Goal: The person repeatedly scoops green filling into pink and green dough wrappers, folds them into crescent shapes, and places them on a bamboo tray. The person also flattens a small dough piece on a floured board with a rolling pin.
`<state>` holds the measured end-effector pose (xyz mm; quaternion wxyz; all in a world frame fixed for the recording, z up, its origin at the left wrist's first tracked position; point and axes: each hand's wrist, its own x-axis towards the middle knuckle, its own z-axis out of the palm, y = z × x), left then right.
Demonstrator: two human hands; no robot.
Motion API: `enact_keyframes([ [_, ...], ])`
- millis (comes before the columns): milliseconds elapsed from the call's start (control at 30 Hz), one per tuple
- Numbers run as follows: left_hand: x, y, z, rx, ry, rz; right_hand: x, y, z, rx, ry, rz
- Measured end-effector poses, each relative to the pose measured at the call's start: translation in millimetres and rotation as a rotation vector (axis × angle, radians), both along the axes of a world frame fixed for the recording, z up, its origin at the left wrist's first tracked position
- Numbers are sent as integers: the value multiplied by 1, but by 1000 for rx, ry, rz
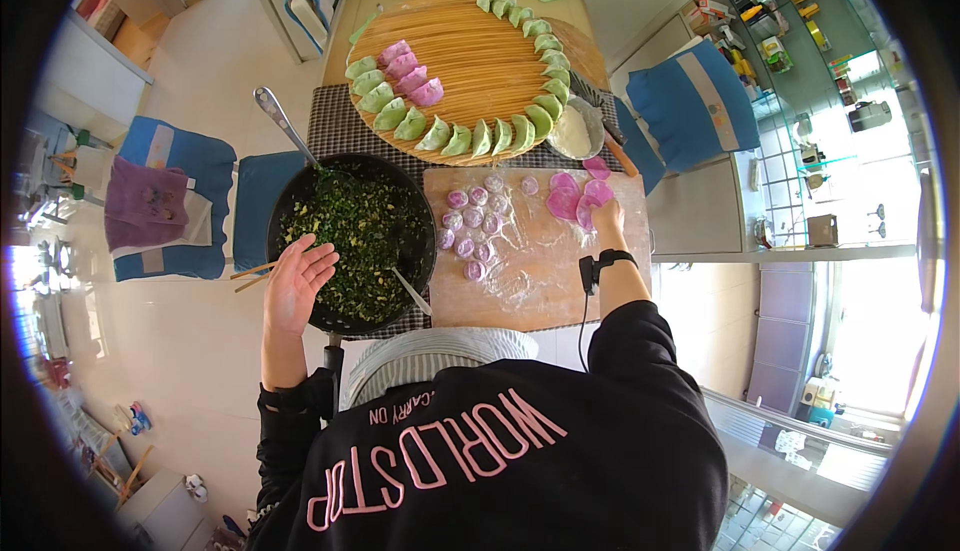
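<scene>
My left hand (297, 281) hovers open, palm up, over the near left rim of a black pan (290, 209) full of chopped green filling (365, 236). My right hand (606, 219) rests on the pink dough wrappers (575, 196) at the far right of a floured wooden board (545, 271); its fingers pinch one wrapper. Several small pink dough pieces (470, 226) lie on the board's left side. A round bamboo tray (480, 51) beyond holds green dumplings (460, 139) around its rim and pink dumplings (410, 73).
A spoon (412, 291) lies in the pan and a ladle handle (283, 123) sticks out at its far left. Chopsticks (252, 273) lie beside my left hand. A small bowl of flour (574, 131) stands by the tray. Blue-cushioned chairs (690, 101) flank the table.
</scene>
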<state>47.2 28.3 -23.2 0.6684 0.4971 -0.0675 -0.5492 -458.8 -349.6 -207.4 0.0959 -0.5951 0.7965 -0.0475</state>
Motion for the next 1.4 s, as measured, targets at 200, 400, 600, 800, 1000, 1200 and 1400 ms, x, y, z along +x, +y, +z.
enact_keyframes([
  [200,-16,0,7,16,-47,-14,-6,-12,11,156,-84,-41],
  [400,-24,13,2,30,-33,10,-17,-18,43,-123,-229,242],
  [600,-33,-1,-7,-13,-53,-29,5,-1,72,-579,-385,367],
  [800,-58,-17,-24,131,-222,-38,80,40,110,-81,-496,543],
  [1000,-75,-44,-53,10,612,-193,236,176,151,272,-936,806],
  [1200,-58,-18,-65,-348,550,-184,259,221,148,181,-730,1209],
  [1400,-24,28,-90,-101,292,118,229,240,110,-267,-197,1970],
])
